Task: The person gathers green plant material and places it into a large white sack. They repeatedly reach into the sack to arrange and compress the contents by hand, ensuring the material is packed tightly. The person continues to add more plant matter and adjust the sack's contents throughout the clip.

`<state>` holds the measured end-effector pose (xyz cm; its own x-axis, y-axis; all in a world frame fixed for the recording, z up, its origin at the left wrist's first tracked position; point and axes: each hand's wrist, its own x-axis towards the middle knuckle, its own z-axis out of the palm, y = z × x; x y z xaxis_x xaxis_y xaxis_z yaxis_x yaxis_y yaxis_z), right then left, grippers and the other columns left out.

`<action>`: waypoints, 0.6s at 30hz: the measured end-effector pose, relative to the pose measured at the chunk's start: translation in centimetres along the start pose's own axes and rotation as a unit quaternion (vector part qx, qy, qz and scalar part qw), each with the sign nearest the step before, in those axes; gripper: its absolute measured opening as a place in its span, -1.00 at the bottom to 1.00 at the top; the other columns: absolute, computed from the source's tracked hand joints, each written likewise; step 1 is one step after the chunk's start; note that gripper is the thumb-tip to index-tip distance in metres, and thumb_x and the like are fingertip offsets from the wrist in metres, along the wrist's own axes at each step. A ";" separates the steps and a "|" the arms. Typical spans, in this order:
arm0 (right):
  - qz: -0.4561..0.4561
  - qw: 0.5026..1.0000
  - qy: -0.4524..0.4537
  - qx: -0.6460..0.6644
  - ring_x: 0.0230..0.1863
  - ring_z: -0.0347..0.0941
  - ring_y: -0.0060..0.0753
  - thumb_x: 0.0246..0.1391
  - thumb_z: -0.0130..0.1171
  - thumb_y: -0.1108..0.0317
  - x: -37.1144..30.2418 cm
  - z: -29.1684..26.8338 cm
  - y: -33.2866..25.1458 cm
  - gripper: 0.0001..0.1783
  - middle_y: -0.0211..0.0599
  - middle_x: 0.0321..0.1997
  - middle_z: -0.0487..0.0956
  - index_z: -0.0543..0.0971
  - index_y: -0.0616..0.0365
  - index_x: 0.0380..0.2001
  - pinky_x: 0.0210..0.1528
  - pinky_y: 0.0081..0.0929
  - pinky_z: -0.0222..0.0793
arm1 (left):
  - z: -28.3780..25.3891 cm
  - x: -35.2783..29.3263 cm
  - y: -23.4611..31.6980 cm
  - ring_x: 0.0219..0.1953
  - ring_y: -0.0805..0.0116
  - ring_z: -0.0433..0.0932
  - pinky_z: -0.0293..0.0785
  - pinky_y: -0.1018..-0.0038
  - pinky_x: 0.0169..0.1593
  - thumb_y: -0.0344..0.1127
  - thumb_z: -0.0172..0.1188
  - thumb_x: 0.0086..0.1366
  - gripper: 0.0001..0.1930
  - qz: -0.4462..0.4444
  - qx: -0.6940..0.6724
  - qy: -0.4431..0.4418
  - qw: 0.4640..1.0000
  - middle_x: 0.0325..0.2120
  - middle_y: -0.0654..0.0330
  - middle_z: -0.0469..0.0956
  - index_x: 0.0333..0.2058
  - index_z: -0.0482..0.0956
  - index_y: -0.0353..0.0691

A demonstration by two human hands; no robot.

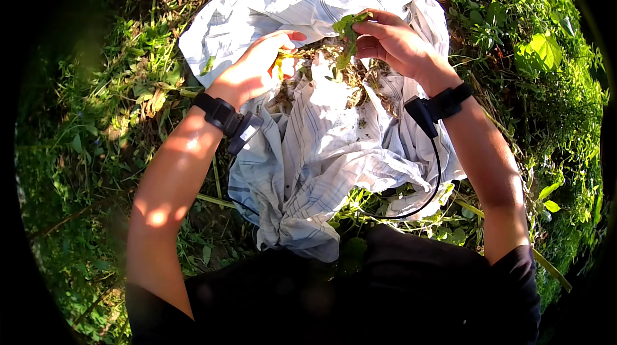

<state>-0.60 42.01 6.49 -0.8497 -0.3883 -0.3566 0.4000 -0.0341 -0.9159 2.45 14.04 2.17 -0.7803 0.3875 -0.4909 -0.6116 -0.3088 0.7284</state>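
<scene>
A pale striped cloth (pixel 270 1), with bluish and grey lines, lies crumpled on the ground under both hands. Dry plant bits (pixel 350 78) are heaped in its middle. My right hand (pixel 392 39) pinches a green leaf (pixel 347 33) between thumb and fingers above the heap. Left of it, my left hand (pixel 267 59) has its fingers curled around a yellowish leaf (pixel 281 62), only part of which shows. The two hands are apart. Each wrist wears a black strap with a small device, and a black cable (pixel 437 178) runs from the right one.
Grass and low green plants (pixel 90 126) surround the cloth. Bright broad leaves (pixel 543 52) grow at the right. A stem (pixel 549 268) lies on the ground near my right elbow. A small green leaf (pixel 207 65) rests on the cloth's left part.
</scene>
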 end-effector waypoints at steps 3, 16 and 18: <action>-0.013 0.999 -0.016 -0.046 -0.27 0.63 -0.48 0.34 0.16 0.36 0.0 0.7 0.3 -0.81 -0.28 -0.16 0.67 0.57 0.21 -0.08 -0.16 -0.52 0.62 | 1.6 -0.7 0.3 -0.46 0.59 0.34 0.30 0.62 -0.43 -0.26 0.13 0.48 -0.76 0.018 0.067 -0.032 0.997 -0.34 0.39 0.47 0.04 0.54 -0.15; -0.037 0.978 -0.070 -0.194 -0.19 0.60 -0.53 0.25 0.28 0.33 0.2 3.1 2.4 -0.51 -0.19 -0.14 0.72 0.46 0.22 0.20 -0.22 -0.51 0.49 | 1.6 -0.1 -0.5 -0.51 0.64 0.46 0.39 0.63 -0.48 -0.25 0.13 0.50 -0.86 0.118 0.120 0.030 0.985 -0.47 0.38 0.49 -0.22 0.54 -0.17; -0.037 0.974 -0.059 -0.218 -0.25 0.55 -0.63 0.36 0.18 0.39 0.2 3.0 2.2 -0.62 -0.33 -0.23 0.68 0.46 0.16 0.19 -0.21 -0.61 0.47 | -0.8 -0.4 0.1 -0.56 0.58 0.41 0.29 0.61 -0.55 -0.27 0.10 0.45 -0.85 0.126 0.112 0.137 0.976 -0.50 0.34 0.46 -0.28 0.55 -0.19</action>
<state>1.19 39.06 4.93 -0.8149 -0.5041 -0.2859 0.1333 0.3171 -0.9390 2.56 13.14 2.02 -0.9268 0.0675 -0.3695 -0.3756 -0.1555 0.9137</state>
